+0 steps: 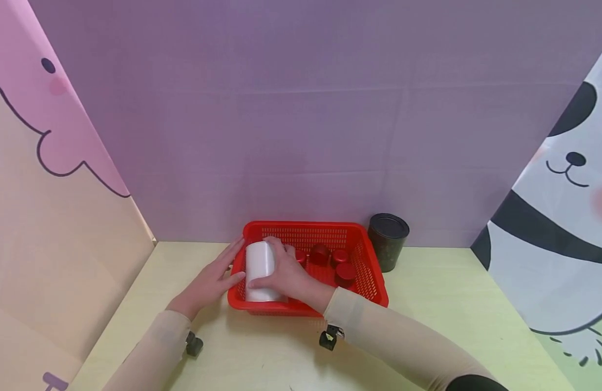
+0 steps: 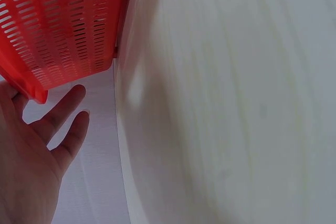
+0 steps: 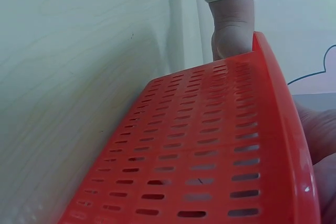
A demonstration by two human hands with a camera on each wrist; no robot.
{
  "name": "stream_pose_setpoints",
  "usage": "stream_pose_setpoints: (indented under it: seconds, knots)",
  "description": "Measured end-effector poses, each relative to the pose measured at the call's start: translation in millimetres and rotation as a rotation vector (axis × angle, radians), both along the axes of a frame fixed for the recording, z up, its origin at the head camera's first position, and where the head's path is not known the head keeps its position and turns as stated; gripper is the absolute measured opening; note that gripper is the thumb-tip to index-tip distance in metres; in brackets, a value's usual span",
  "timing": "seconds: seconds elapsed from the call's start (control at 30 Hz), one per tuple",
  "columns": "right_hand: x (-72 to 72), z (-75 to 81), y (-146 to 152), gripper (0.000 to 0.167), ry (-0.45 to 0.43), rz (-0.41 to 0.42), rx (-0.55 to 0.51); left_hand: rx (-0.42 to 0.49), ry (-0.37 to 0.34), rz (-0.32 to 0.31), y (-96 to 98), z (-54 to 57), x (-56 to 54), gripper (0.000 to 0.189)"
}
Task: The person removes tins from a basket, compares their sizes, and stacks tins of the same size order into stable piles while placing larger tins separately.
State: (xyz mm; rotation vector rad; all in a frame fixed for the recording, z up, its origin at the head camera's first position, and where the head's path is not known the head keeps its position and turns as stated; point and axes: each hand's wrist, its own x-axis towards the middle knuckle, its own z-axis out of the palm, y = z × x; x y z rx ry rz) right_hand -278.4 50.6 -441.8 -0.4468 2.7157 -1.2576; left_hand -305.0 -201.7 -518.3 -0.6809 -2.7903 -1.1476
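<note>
In the head view a red plastic basket point(image 1: 308, 308) with slotted walls sits on the table. My right hand point(image 1: 293, 274) reaches over its front rim and grips a smooth white cylinder point(image 1: 259, 266) at the basket's left end. Along the left rim lies my left hand point(image 1: 208, 285), its fingers fairly straight and touching the basket. The left wrist view shows the fingers of that hand point(image 2: 31, 161) spread by the basket's corner point(image 2: 39, 93). In the right wrist view the basket wall point(image 3: 194, 140) hides most of the right hand and the cylinder.
Several dark red round-topped things, one a red piece point(image 1: 345, 274), stand in the basket's right part. A dark can point(image 1: 388, 239) with a lid stands behind its right end. Purple cloth point(image 1: 301, 119) hangs behind the pale table point(image 1: 261, 353); printed panels flank both sides.
</note>
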Motion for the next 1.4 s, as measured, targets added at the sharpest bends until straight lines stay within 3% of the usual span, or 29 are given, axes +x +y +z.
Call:
stream_pose_setpoints:
  seconds: [0.93,1.4]
  knots:
    - [-1.1,-2.6,0.1,0.122,-0.085,-0.044,-0.001,0.003,0.006,0.007,0.3,-1.1,0.4,0.098]
    - [0.2,0.1,0.0,0.120,-0.056,-0.079,-0.031,-0.003,-0.011,0.014,1.5,2.4,3.0,0.098]
